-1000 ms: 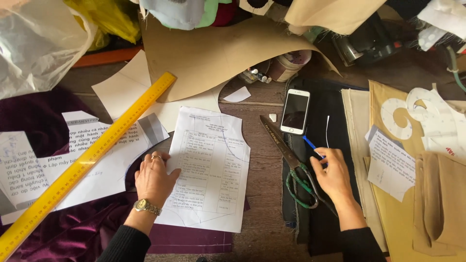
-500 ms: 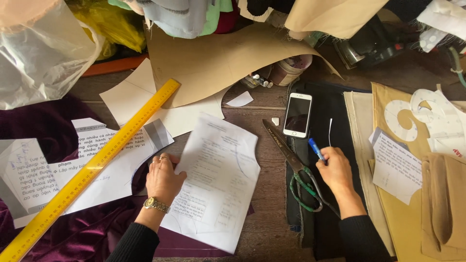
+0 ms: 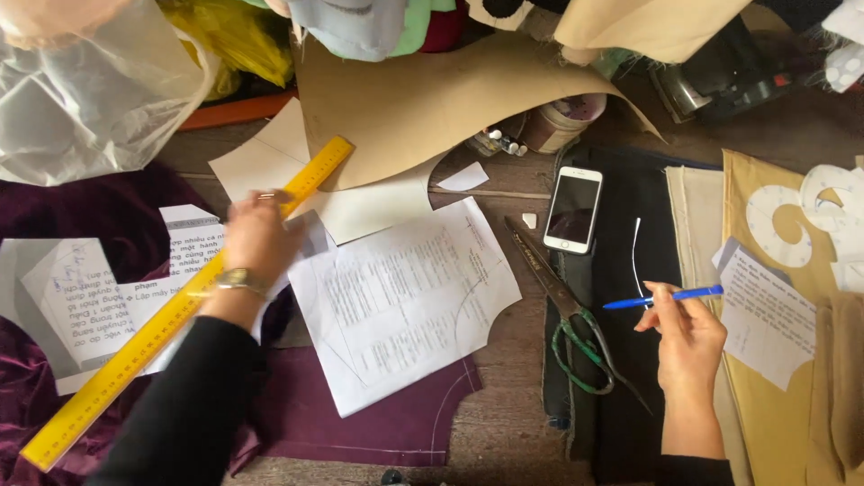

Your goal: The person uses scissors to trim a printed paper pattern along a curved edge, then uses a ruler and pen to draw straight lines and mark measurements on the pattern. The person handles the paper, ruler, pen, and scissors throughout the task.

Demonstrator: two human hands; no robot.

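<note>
Head view: left hand (image 3: 256, 236) rests on yellow ruler (image 3: 193, 297), grip unclear through blur. Right hand (image 3: 688, 337) pinches blue pen (image 3: 664, 297) over dark cloth (image 3: 630, 360). Printed paper pattern (image 3: 405, 301) lies between; scissors (image 3: 567, 310), phone (image 3: 573, 209) nearby on worktop (image 3: 508, 423).

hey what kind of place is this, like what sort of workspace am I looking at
Most likely a tailor's or dressmaker's worktable. Paper pattern pieces lie on purple velvet fabric, big fabric shears rest on dark cloth, and the left hand is at a long yellow ruler.
</note>
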